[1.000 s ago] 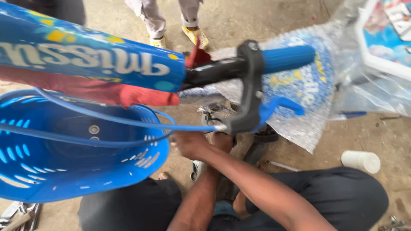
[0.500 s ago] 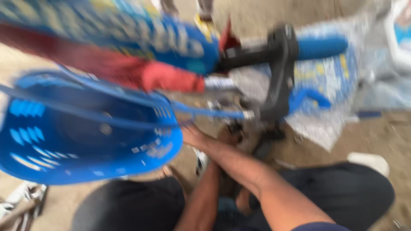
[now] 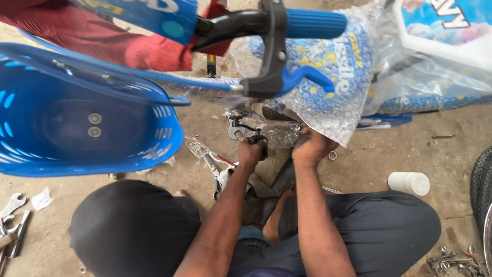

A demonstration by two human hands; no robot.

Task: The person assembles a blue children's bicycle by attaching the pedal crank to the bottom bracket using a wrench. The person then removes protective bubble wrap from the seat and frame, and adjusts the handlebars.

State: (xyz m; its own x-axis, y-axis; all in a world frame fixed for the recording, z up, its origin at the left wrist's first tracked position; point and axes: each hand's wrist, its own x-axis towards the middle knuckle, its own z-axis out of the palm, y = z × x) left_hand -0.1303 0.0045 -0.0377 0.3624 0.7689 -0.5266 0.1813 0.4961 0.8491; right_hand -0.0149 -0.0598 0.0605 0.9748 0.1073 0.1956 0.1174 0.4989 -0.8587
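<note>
My left hand (image 3: 251, 152) is closed around a dark metal tool (image 3: 237, 128) with a spanner-like head, under the bicycle's handlebar. Just to its right, my right hand (image 3: 310, 147) grips a plastic-wrapped bicycle part (image 3: 279, 134) low near the ground. Above both hands the black handlebar with its blue grip (image 3: 312, 23) and black-and-blue brake lever (image 3: 287, 77) crosses the view. A blue cable runs left from the lever. The frame behind is covered in patterned bubble wrap (image 3: 333, 66).
A blue plastic basket (image 3: 166, 141) hangs at the left. Pliers (image 3: 215, 166) lie by my knees, spanners (image 3: 13, 215) at the far left, a white tub (image 3: 408, 183) at the right. A tyre (image 3: 482, 184) and loose nuts (image 3: 451, 256) sit at the right edge.
The view has swung, so the handlebar and basket sit higher and more to the left. Both hands now show side by side at the wrapped part, where before only one was plain.
</note>
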